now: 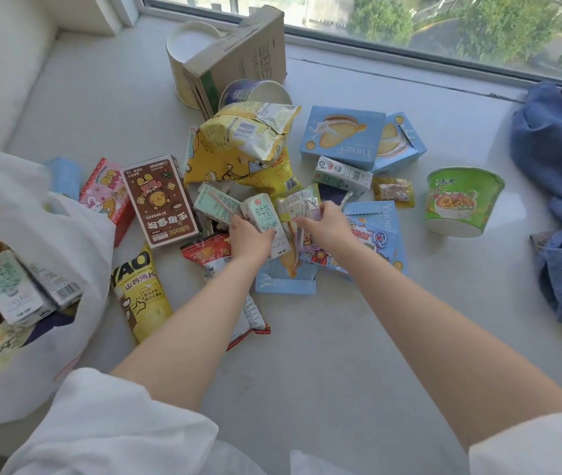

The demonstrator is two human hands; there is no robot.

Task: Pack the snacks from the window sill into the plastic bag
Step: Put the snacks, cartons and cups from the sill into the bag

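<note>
My left hand has its fingers curled round a small milk carton, standing upright in the middle of the snack pile. My right hand pinches a flat pale packet just beside it. Around them on the window sill lie a brown box, a yellow popcorn bag and a green noodle cup. The white plastic bag sits open at my left, cartons already inside.
</note>
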